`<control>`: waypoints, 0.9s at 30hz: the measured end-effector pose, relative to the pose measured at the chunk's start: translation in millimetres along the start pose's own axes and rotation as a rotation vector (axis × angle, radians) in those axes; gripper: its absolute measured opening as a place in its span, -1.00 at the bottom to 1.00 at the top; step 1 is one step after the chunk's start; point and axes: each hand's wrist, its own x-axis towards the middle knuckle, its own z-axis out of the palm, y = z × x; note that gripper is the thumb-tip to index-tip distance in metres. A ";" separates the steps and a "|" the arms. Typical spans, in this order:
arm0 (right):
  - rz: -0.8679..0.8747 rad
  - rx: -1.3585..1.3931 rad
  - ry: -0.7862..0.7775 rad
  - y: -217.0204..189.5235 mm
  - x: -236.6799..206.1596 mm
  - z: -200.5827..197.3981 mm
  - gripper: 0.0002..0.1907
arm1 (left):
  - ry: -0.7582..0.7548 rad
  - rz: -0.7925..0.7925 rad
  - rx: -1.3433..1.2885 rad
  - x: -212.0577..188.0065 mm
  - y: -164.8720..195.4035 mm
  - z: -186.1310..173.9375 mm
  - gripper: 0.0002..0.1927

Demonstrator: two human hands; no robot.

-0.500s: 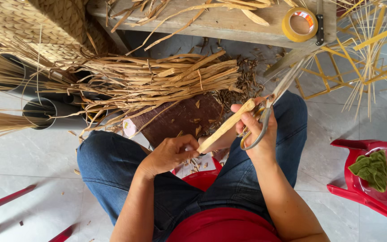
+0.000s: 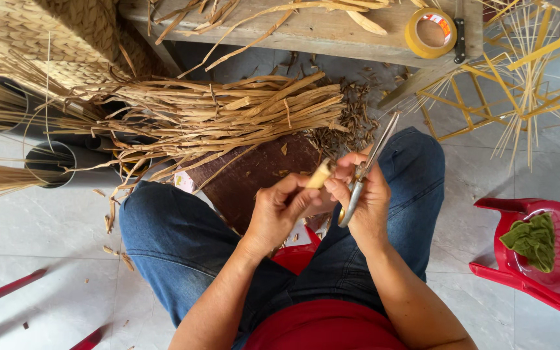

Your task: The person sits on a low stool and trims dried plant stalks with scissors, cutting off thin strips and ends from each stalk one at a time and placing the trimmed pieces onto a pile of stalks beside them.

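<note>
Left hand (image 2: 279, 210) grasping pale reed strip (image 2: 319, 175); right hand (image 2: 364, 201) clenched on scissors (image 2: 365, 170), above lap, near dried reed pile (image 2: 228, 113).

Both forearms converge above the lap. Left hand (image 2: 280, 210): fingers curled, thumb pressed forward (closed grip). Right hand (image 2: 364, 198): fingers flexed and closed, knuckles outward, fingertips meeting the left hand's.
</note>
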 end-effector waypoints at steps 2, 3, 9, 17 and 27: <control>-0.055 -0.094 -0.097 -0.9 -2.7 -8.2 -0.46 | 0.037 -0.154 -0.217 1.8 -12.6 -7.3 -0.82; -0.085 -0.141 -0.143 -1.0 -4.0 -11.0 -0.39 | 0.053 -0.229 -0.326 1.9 -17.6 -11.1 -0.80; 0.208 -0.359 -0.291 4.0 -16.9 -6.4 -0.17 | 0.107 -0.202 -0.366 2.3 -29.4 -12.1 -0.80; 0.276 -0.349 -0.309 -2.3 -15.1 1.2 -0.13 | 0.178 -0.181 -0.279 2.5 -24.1 1.2 -0.86; 0.020 -0.438 -0.328 -6.4 -15.5 3.4 -0.10 | 0.200 -0.180 -0.358 4.6 -22.9 6.2 -0.88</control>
